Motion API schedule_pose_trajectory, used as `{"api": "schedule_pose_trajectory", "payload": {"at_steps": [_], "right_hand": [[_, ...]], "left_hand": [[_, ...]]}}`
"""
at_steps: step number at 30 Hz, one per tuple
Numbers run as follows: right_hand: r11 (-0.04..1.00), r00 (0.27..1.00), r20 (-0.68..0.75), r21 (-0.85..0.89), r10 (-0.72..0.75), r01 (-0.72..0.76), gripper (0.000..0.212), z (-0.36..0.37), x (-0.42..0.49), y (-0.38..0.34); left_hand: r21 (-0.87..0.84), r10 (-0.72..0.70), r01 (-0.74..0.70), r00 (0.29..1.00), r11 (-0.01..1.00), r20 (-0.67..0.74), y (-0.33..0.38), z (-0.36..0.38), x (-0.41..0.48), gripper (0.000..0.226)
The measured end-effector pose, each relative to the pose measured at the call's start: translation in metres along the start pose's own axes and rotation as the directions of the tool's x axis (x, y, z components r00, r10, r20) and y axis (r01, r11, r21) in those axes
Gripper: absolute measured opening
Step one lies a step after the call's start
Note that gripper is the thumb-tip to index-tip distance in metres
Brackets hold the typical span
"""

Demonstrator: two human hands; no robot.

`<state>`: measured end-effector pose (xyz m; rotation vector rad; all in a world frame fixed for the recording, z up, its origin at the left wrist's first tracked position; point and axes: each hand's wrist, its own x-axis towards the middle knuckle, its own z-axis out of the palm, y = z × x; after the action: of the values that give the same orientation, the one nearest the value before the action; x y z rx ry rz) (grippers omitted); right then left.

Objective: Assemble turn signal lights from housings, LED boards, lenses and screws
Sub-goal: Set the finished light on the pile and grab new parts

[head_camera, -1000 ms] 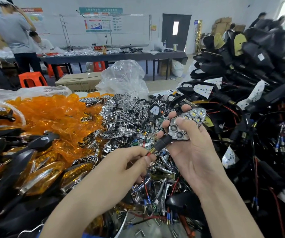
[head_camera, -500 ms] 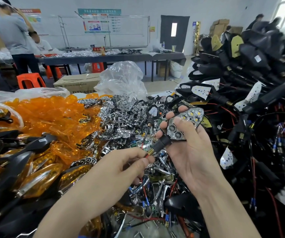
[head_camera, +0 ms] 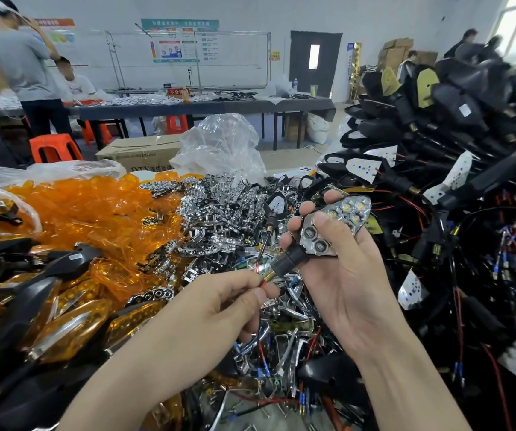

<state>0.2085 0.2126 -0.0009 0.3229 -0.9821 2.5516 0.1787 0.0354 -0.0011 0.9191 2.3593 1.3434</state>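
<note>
A person's two bare hands work over a bench heaped with parts, seen from above.

Nearest, at 7 o'clock, the left hand (head_camera: 219, 306) pinches a red wire (head_camera: 263, 283) between thumb and forefinger, with the other fingers curled under. The wire comes out of the brass threaded end of a lamp stem.

Just beyond, near centre, the right hand (head_camera: 343, 275) grips the lamp unit (head_camera: 348, 213). Its fingers wrap behind the black housing and its thumb presses across the chrome reflector face, where LEDs show in the cells. The unit's long axis runs from the stem at 7 o'clock to the pointed tip at 1 o'clock, with the open face towards the viewer.

The board and reflector look seated and no lens is fitted. The next move probably calls for the left hand to let go of the wire and fetch a lens.

Finished lights (head_camera: 64, 321) lie at 8 o'clock and amber lenses (head_camera: 88, 209) are heaped at 10 o'clock. Loose chrome reflectors (head_camera: 216, 213) sit just left of centre, and wired black housings (head_camera: 455, 113) tower at 2 o'clock.

Beyond, at 12 o'clock, are a clear plastic bag (head_camera: 222, 144), a long table (head_camera: 188, 104) and other people.
</note>
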Motion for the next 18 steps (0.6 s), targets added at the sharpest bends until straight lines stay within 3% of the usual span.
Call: {"api": "schedule_pose_trajectory", "payload": {"at_steps": [14, 18], "right_hand": [[1.000, 1.000, 0.011, -0.007, 0.012, -0.012, 0.020, 0.0025, -0.0028, -0.0037], [0.998, 0.998, -0.029, -0.035, 0.056, -0.057, 0.020, 0.0032, -0.0039, -0.0022]], "left_hand": [[-0.016, 0.007, -0.007, 1.000, 1.000, 0.005, 0.0044, -0.0016, -0.0014, 0.021], [-0.111, 0.005, -0.011, 0.999, 0.994, -0.050, 0.0079, -0.0033, -0.0039, 0.020]]}}
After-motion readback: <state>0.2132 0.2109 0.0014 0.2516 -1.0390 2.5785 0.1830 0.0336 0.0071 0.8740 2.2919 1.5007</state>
